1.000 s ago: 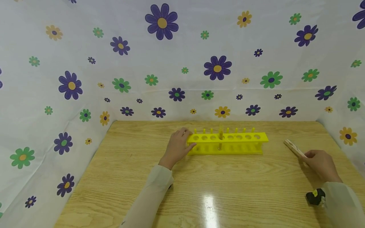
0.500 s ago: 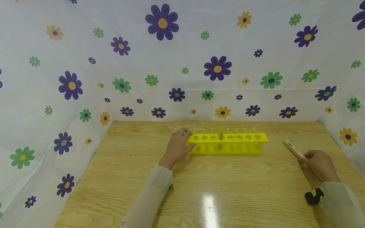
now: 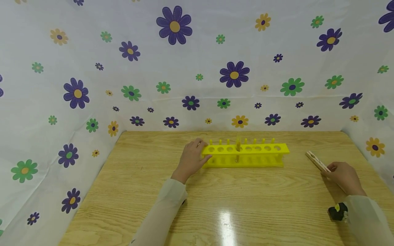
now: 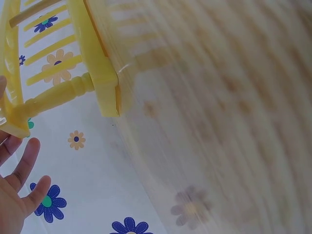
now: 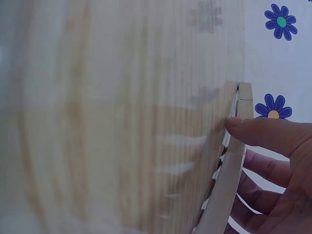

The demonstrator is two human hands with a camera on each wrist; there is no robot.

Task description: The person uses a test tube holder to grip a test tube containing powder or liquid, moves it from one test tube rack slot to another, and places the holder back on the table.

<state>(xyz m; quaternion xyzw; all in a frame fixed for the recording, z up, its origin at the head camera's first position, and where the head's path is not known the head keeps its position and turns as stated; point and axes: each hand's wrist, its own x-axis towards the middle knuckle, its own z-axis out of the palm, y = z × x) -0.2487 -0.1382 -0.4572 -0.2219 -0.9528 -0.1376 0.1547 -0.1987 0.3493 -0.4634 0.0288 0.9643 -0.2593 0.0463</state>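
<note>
A yellow test tube rack (image 3: 246,165) stands toward the back of the table. One test tube (image 3: 238,147) with an amber tint sits in it, left of centre. My left hand (image 3: 190,160) grips the rack's left end, thumb in front; in the left wrist view several fingers of the hand (image 4: 17,195) are spread near the rack's end post (image 4: 58,95). To the right, my right hand (image 3: 346,176) pinches a wooden test tube holder (image 3: 317,161). In the right wrist view the thumb (image 5: 263,130) lies on the holder (image 5: 229,180), with the fingers behind it.
The wood-grain table (image 3: 246,205) reflects a bright light near its front. White cloth (image 3: 197,51) printed with flowers walls off the back and both sides. A row of yellow pegs (image 3: 254,140) stands up along the rack's back. A black wrist device (image 3: 338,212) sits at the right cuff.
The wooden test tube holder has turned a little in my right hand, so its slotted side shows more. That hand has shifted slightly left. The left hand and rack stay put.
</note>
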